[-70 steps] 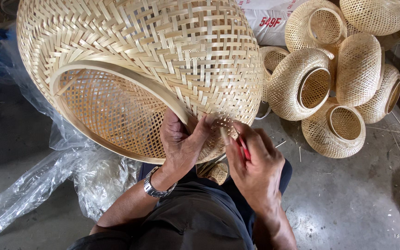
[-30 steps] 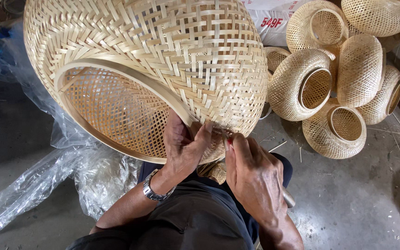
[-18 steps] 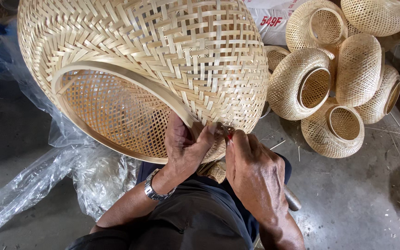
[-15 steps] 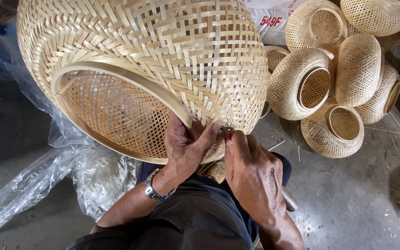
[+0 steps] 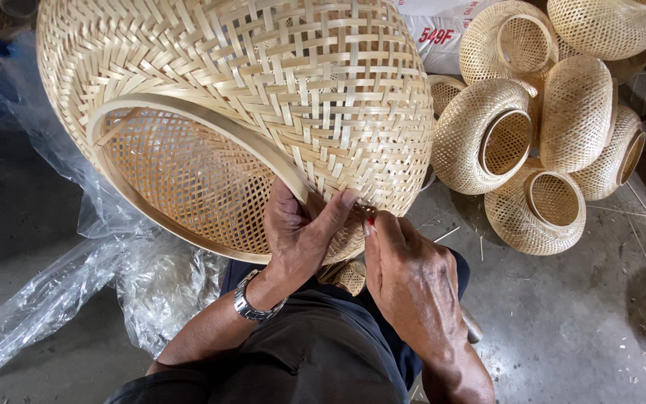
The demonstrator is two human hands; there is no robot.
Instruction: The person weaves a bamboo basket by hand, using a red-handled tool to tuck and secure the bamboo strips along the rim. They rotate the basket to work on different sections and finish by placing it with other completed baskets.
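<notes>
Plastic sheet [image 5: 69,284]: clear, crumpled, spread on the floor at far left and running under the big basket.

Big basket [image 5: 241,120]: woven bamboo, rounded, tipped on its side with the open mouth facing down and left; smooth hoop rim [image 5: 188,120] around the mouth; lower edge resting over the lap.

Left hand [image 5: 300,232]: pressed against the basket's lower edge just below the rim, fingers curled around the weave, thumb stretched up and to the right across the strips. Closed around the basket edge. Metal wristwatch [image 5: 252,303] on the wrist.

Small woven piece [image 5: 349,275]: tucked beneath the big basket, between the two forearms; partly hidden.

Right hand [image 5: 409,277]: just beside the left, fingertips pinched together at the weave where the basket's edge meets the left thumb. Small red item [image 5: 371,222] at the fingertips; too small to tell what it is. Closed tightly on it.

Dark trousers [image 5: 315,359]: lap at bottom centre.

Small baskets [image 5: 532,127]: a heap of similar rounded bamboo baskets at upper right, well apart from the hands, several with mouths turned toward the camera.

Floor [image 5: 577,329]: grey concrete, with thin loose bamboo slivers [image 5: 446,234] near the heap.
</notes>
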